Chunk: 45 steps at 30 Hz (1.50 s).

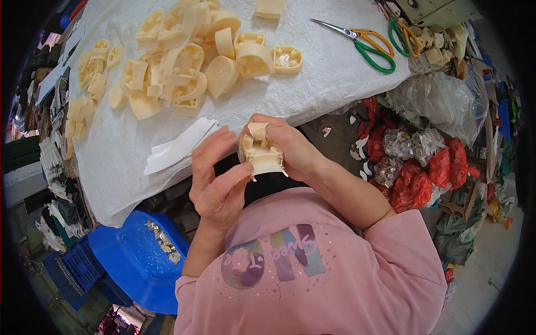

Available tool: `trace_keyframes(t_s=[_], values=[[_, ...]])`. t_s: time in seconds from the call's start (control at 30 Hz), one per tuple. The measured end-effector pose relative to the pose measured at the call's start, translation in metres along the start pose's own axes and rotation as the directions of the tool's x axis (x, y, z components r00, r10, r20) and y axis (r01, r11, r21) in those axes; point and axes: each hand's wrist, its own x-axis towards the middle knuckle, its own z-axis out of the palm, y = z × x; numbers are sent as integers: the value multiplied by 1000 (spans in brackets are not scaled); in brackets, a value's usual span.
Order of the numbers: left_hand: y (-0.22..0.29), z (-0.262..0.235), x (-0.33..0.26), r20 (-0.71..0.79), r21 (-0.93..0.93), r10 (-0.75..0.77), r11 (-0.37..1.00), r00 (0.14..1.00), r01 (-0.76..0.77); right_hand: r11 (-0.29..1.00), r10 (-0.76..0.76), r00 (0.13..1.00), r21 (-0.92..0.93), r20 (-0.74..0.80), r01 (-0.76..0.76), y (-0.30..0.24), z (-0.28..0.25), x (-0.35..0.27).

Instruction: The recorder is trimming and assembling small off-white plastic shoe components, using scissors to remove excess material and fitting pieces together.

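**Cream plastic part held in both hands above the surface's edge**

The right hand [290,148] wraps around a cream plastic part [261,155], its fingers curled over the top and far side so that the part sits firmly in its grasp, hollow side facing up. A pale strip [258,130] lies over the upper end of the part, pressed under the right thumb. The left hand [219,178] meets the part from the other side: its thumb and forefinger are nearly closed, pinching at the lower left edge of the part, while the other fingers [215,146] stand loosely spread above. The part is held in the air, just in front of the person's chest and near the front edge of the surface [312,84], not resting on it.

On the surface, which is covered with a white woven cloth, lies a heap of similar cream parts [184,61], spreading away to the left. A stack of white paper strips [178,146] lies at the cloth's near edge, just beside the left hand. Scissors with green and orange handles [363,42] lie to the right, well apart from the hands. Below the surface on the left stands a blue tub [128,262] with small scraps in it. Red mesh bags [424,173] are piled on the floor at the right.
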Motion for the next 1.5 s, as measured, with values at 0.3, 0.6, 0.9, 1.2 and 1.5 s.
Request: trace_keyframes(t_s=[0.3,0.6,0.9,1.2,1.5], values=[[0,0,-2,106,-22,48,999,993,-46,987,155,988,36,-4,-155,3,-1,-3],[1,0,-9,172,81,113,988,979,-128,985,174,985,-15,10,-174,7,-5,2],[-5,6,-6,21,-69,-3,998,1000,5,987,142,989,-87,34,-139,-1,-5,5],[-9,-11,-8,-13,-44,13,999,1000,-14,893,-97,977,-417,191,170,-25,-22,-19],[-3,-10,-12,35,-36,35,999,999,-34,967,-138,922,-152,362,205,-24,-26,-26]])
